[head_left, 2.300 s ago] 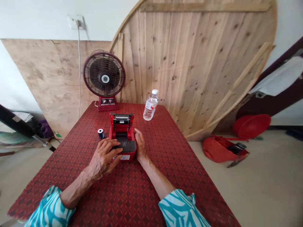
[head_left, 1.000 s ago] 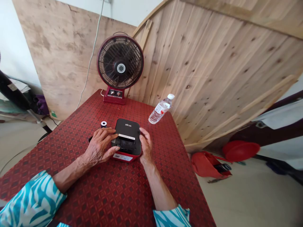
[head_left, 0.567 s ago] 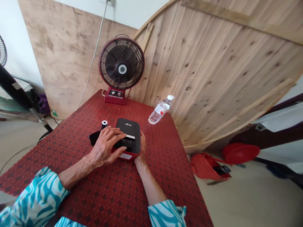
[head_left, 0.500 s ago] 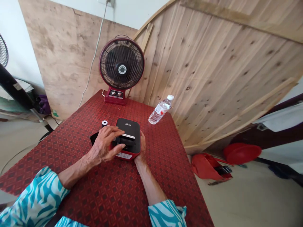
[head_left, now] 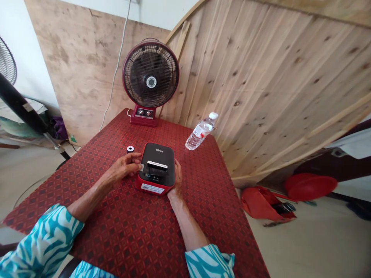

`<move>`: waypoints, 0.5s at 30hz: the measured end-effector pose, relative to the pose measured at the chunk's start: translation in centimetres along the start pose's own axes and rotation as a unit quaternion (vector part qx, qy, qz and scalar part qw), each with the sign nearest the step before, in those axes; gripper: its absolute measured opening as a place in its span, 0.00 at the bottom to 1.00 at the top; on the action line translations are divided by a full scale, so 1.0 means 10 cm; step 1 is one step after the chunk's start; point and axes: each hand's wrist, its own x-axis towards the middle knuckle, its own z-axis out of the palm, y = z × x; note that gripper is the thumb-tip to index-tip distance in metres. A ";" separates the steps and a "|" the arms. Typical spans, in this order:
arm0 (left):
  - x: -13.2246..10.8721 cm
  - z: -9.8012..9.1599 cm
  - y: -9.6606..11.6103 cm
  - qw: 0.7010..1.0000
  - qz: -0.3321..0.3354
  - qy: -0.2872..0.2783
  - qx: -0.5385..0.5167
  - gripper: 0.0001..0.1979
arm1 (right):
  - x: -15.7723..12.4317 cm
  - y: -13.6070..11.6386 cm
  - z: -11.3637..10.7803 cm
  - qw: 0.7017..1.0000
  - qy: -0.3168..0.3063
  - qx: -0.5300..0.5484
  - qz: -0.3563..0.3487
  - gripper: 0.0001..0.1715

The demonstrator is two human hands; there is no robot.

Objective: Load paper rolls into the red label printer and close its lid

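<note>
A small receipt printer (head_left: 159,156) with a black top and red base sits on the table in front of me. A white strip and a dark slot cross its lid, and a white label is on its near side. My left hand (head_left: 126,166) is at its left edge, thumb and fingers closed against the side. My right hand (head_left: 176,181) wraps around the right side, its fingers partly hidden behind the casing. Just beyond my left hand stands a small paper roll (head_left: 130,149) with a dark core, its lower part hidden.
A clear water bottle (head_left: 201,132) stands at the table's right. A maroon fan (head_left: 151,82) is at the back. The red patterned table (head_left: 150,235) narrows toward a wooden panel (head_left: 261,85). On the floor at right are a red bag (head_left: 261,202) and red basin (head_left: 310,187).
My left hand has moved off the printer's lid to its left edge, uncovering the slot and front buttons. My right hand stays on the right side. The view has shifted slightly.
</note>
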 end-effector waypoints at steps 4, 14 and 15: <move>0.02 0.00 0.02 0.989 -0.095 -0.017 -0.112 0.26 | -0.02 -0.05 0.03 0.999 0.030 0.030 0.033 0.28; 0.04 -0.02 -0.04 0.984 -0.090 -0.037 -0.149 0.32 | -0.04 -0.09 0.08 0.998 0.043 0.037 0.028 0.32; 0.04 -0.01 -0.04 0.985 -0.089 -0.036 -0.147 0.32 | -0.04 -0.09 0.08 0.998 0.042 0.037 0.029 0.32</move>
